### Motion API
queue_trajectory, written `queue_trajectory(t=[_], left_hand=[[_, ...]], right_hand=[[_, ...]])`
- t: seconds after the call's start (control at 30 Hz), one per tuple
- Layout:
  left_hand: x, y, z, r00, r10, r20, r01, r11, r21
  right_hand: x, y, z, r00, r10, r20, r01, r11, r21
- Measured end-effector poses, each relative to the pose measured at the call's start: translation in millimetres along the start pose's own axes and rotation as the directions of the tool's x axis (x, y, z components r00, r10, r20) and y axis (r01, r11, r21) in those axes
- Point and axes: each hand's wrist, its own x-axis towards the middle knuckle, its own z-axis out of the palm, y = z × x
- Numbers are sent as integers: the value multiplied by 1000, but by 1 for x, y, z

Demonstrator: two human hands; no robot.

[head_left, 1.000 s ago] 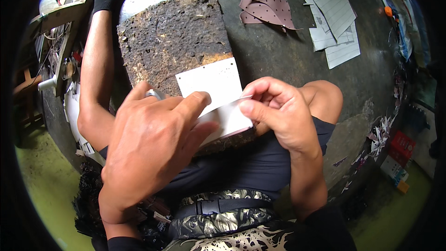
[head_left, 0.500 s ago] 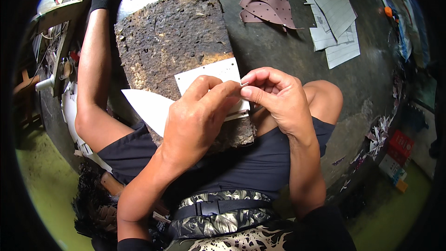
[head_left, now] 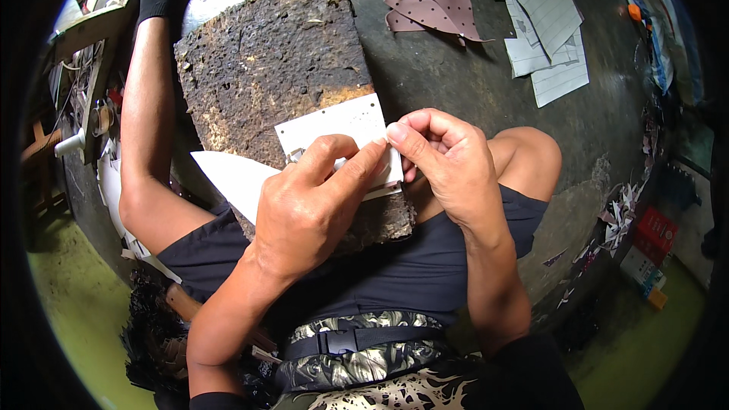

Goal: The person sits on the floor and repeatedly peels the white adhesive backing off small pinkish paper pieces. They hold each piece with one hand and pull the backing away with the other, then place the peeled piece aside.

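A small white panel (head_left: 345, 116) with dark dots along its far edge lies on a rough, dark, worn slab (head_left: 266, 53). My left hand (head_left: 307, 209) rests over it, fingers bent and pressing it down. At the panel's right edge, my right hand (head_left: 448, 152) pinches with its thumb on top and fingers curled beneath, so the edge is partly hidden. The two hands' fingertips nearly meet there. A white pointed piece (head_left: 231, 178) with a curved edge sticks out to the left from under my left hand.
Pink dotted strips (head_left: 433, 4) lie beyond the slab on the dark floor. White lined sheets (head_left: 543, 15) are stacked at the far right. My outstretched leg (head_left: 152, 99) runs along the left, beside a wooden frame (head_left: 91, 26). Paper scraps (head_left: 619, 212) lie at the right.
My right thumb has come down onto the panel's edge, where a thin raised bit showed between my fingers before. My left hand has shifted slightly left and spread its fingers a little.
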Motion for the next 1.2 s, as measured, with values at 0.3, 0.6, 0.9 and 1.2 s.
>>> queue_trajectory(t=[0.3, 0.6, 0.9, 1.2], left_hand=[[1, -2, -2, 998, 30, 50, -31, 999, 25], [4, 3, -1, 999, 22, 50, -26, 997, 72], [5, -10, 3, 990, 114, -87, -106, 990, 91], [1, -14, 5, 992, 100, -80, -95, 993, 66]], right_hand=[[3, 10, -2, 1000, 6, 23, -8, 996, 88], [-3, 18, 10, 993, -59, -99, 61, 998, 23], [-1, 34, 32, 947, -280, -154, 268, 958, -98], [3, 35, 25, 969, -210, -133, 212, 977, -1]])
